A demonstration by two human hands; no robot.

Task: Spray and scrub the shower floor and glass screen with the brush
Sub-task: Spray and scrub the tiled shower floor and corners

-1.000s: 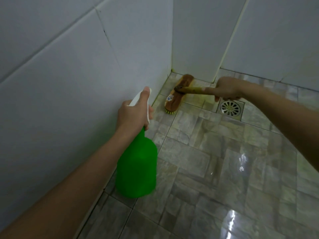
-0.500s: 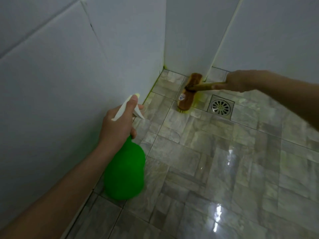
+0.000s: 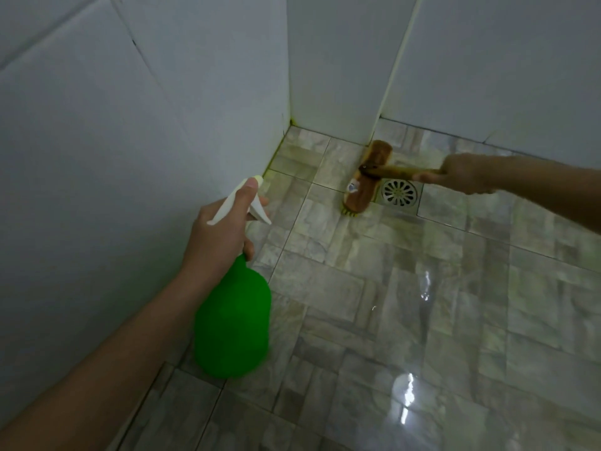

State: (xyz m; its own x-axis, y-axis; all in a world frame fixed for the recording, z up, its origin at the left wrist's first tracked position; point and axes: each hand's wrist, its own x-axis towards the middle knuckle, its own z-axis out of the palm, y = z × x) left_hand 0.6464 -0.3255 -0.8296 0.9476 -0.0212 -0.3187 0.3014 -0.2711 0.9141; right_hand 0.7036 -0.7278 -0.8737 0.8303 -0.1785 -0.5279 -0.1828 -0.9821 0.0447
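Head view: right hand (image 3: 463, 174) grips handle end, brush (image 3: 359, 190) head leftward.

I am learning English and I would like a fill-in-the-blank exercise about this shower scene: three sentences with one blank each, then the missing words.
1. The left hand holds a spray bottle whose body is ____.
2. The right hand grips the handle of a ____ with yellow bristles.
3. The head of that tool lies on the floor right beside the round metal ____.

Missing words: green; brush; drain.
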